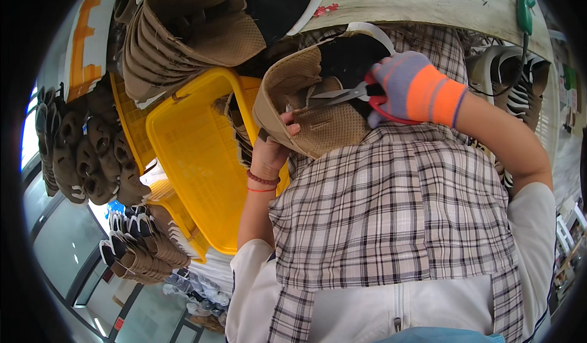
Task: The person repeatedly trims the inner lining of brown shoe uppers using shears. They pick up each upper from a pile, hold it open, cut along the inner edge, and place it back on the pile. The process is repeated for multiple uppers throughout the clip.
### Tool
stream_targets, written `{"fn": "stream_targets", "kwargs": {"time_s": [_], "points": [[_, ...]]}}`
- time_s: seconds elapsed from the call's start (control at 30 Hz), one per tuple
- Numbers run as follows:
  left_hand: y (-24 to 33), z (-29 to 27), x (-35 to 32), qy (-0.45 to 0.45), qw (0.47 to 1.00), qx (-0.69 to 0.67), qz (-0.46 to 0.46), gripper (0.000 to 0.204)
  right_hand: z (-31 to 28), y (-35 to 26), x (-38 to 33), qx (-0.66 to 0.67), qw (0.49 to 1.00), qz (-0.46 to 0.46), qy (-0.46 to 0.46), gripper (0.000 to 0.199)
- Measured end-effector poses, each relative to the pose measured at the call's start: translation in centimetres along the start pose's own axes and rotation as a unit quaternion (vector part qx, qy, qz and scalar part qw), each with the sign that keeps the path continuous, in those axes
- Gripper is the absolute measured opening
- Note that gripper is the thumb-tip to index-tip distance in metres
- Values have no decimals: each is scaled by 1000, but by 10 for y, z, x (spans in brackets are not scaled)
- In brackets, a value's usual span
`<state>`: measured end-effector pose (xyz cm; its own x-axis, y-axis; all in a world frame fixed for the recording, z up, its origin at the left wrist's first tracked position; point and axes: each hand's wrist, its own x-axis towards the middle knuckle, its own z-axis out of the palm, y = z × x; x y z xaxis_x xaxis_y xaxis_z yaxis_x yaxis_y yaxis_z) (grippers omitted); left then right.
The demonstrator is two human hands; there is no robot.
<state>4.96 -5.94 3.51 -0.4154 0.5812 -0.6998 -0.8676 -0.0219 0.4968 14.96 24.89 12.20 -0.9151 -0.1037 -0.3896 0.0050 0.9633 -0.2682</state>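
Note:
A brown mesh shoe upper [333,126] with a dark lining and a white edge is spread open in front of my plaid apron. My left hand [271,154], bare with a beaded bracelet, grips its left side; two fingertips show inside the upper. In my right hand [411,87], gloved in grey and orange, are scissors [345,94] with red handles. Their blades point left into the opening of the upper, near the left fingertips. The exact spot where the blade tips end is hard to make out.
A stack of nested brown uppers [177,49] lies at the upper left. Below it stands a yellow plastic basket [195,172]. More shoe parts [92,153] hang at the far left. A pale tabletop [422,3] spans the back, with a green hook-like tool [524,13] on a cord.

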Motion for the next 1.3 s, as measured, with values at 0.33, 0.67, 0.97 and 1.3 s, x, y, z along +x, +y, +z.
{"fn": "stream_targets", "kwargs": {"time_s": [0.33, 0.67, 0.97, 1.3], "points": [[6, 10, 0, -17, 1000, 0, -10, 41, -6, -15, 9, -11, 999, -18, -32, 61], [-2, 0, 2, 12, 1000, -29, 0, 35, -4, -25, 25, 17, 998, -31, -61, 71], [2, 10, -2, -1, 1000, -2, -7, 39, -9, -11, 0, -116, 992, 38, -45, 63], [-3, -1, 4, -1, 1000, -17, -11, 35, -11, -31, 17, -25, 998, -15, -62, 55]]}}
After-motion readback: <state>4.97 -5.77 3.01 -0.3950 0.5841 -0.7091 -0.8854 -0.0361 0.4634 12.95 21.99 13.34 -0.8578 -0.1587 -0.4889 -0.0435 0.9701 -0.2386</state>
